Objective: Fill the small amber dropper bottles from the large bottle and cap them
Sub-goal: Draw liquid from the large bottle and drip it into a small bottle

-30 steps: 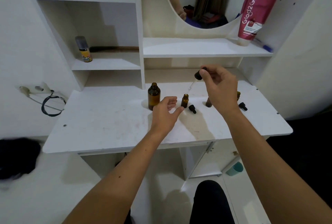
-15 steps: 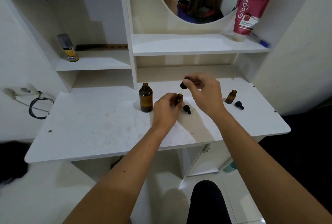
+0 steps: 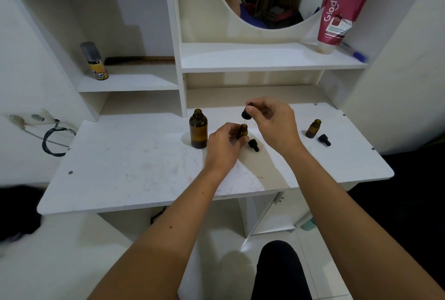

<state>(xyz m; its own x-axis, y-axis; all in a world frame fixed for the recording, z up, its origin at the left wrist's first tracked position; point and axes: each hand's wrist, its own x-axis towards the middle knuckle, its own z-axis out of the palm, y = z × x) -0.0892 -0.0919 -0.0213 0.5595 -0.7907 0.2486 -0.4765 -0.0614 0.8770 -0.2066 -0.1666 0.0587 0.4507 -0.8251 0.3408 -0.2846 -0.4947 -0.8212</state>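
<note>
In the middle of the frame, the left hand curls its fingers round a small amber bottle and holds it standing up on the white desk. Just above it, the right hand pinches a black dropper cap by its rubber top. The thin glass tube under the cap is too faint to see well, but it seems to point down at the bottle's open mouth.

I think this step is squeezing liquid into the little bottle, or putting the dropper in. To do it well, keep the little bottle still and straight. Line the tip up right over the mouth and go down slowly. Squeeze softly so nothing spills.

Just right of the held bottle lies a loose black cap. To the left, close by, stands the large amber bottle with its top off. Farther right stands a second small bottle, open, with another black cap just beside it. Both still look like they need filling and capping.
</note>
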